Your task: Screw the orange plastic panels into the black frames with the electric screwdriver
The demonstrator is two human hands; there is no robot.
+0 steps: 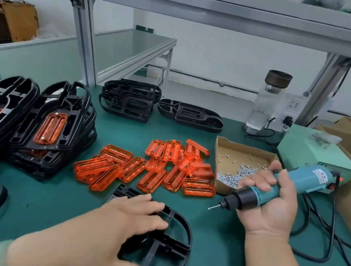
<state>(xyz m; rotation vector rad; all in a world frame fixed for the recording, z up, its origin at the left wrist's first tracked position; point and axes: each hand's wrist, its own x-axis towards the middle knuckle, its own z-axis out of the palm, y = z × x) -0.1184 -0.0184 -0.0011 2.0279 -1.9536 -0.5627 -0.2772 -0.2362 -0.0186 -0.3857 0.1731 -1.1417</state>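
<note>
wall point(219, 53): white | overhead: aluminium shelf point(192, 6) | bench: green mat point(216, 252) | left: glass-topped table point(133, 48), wooden cabinet point(18, 20)

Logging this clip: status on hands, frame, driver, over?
Left hand flat on the black frame. Right hand grips the electric screwdriver, bit clear of the frame. Loose orange panels piled just beyond; none visible in the frame. Nothing in the way.
</note>
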